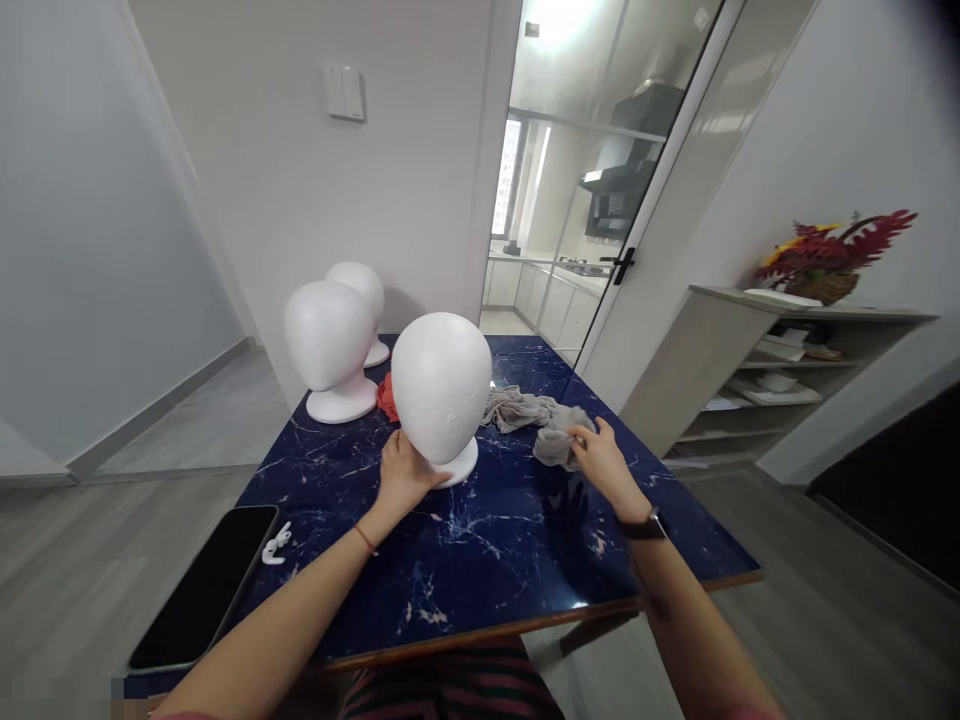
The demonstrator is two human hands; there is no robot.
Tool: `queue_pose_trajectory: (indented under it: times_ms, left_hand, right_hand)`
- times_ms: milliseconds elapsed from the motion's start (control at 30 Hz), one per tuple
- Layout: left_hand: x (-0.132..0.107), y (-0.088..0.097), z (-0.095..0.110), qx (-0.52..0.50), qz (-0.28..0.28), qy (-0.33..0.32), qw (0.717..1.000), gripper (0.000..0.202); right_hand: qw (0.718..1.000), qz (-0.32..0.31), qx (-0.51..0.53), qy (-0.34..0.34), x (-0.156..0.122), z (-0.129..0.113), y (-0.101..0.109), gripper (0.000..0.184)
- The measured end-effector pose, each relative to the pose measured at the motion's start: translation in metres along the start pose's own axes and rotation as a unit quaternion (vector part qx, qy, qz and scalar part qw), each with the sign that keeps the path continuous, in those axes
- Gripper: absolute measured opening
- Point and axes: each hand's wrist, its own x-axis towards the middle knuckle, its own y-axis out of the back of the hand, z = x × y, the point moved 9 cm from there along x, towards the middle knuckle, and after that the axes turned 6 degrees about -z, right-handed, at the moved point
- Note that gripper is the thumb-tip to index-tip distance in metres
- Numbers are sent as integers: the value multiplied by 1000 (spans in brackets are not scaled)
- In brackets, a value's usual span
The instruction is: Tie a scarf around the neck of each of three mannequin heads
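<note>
Foam, light and easily dented, the white head form (441, 385) is steadied at its neck by the left hand (403, 475); right-hand fingers (583, 436) pinch soft, limp grey cloth (551, 445) on the tabletop (487, 540).

Blue marble table (480, 560) carries three foam heads (441, 390), grey cloth (536, 415), phone (206, 585).

This is a home, an apartment's dining corner. A glass door (645, 200) opens onto a small kitchen with white cabinets (555, 300) and a range hood (630, 180). A low shelf (787, 370) carries a flower basket (825, 265), and wood-look flooring (825, 620) surrounds the blue marble-patterned surface (487, 540).
</note>
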Motion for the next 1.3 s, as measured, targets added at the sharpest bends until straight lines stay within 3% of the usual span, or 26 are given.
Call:
queue_pose_trajectory:
  times_ms: [67, 133, 167, 233, 300, 400, 433, 533, 633, 767, 833, 900, 967, 1033, 1100, 1200, 1300]
  left_hand:
    - [-8, 10, 0, 64, -120, -20, 990, 67]
    - [-24, 32, 7, 75, -200, -39, 976, 38]
    - [-35, 42, 18, 55, -230, -66, 969, 34]
    - [-62, 56, 57, -42, -280, -143, 948, 47]
    - [-89, 52, 94, -151, -307, -170, 924, 72]
    - [-119, 18, 132, -301, -313, -163, 886, 95]
    - [-124, 4, 136, -337, -311, -147, 876, 86]
    - [-121, -21, 131, -379, -296, -118, 869, 27]
    - [-94, -1, 114, -352, -235, -132, 896, 18]
    - [-57, 59, 88, -306, -88, -124, 940, 17]
    - [-49, 76, 78, -326, -60, -117, 936, 19]
    - [-48, 79, 66, -373, -62, -97, 921, 21]
    - [-52, 74, 51, -423, -73, -66, 901, 21]
    - [-60, 66, 39, -463, -86, -44, 881, 17]
    - [-68, 58, 33, -484, -114, -41, 867, 16]
    - [-74, 55, 34, -484, -150, -55, 860, 22]
    - [-70, 65, 27, -458, -110, -47, 881, 23]
  right_hand:
    - [999, 42, -17, 19, -15, -14, 40, 25]
    - [995, 85, 17, 53, -29, -34, 79, 27]
    - [991, 101, 52, 71, -36, -45, 94, 27]
    - [978, 128, 128, 101, -51, -69, 111, 27]
    - [965, 132, 179, 139, -71, -99, 105, 23]
    - [947, 61, 199, 245, -106, -155, 68, 16]
    - [939, 33, 192, 283, -118, -171, 56, 15]
    - [917, -23, 142, 373, -143, -201, 37, 10]
    - [919, -67, 103, 374, -135, -197, 38, 14]
    - [935, -150, -15, 322, -96, -169, 38, 30]
    - [935, -184, -112, 283, -73, -149, 36, 22]
    - [951, -170, -134, 223, -48, -127, 48, 25]
    - [974, -135, -37, 181, -29, -111, 68, 26]
    - [973, -112, 120, 162, -20, -102, 84, 22]
    - [954, -92, 250, 137, -18, -98, 93, 18]
    - [925, -54, 365, 89, -27, -99, 100, 13]
    - [888, -69, 452, 54, -36, -109, 103, 7]
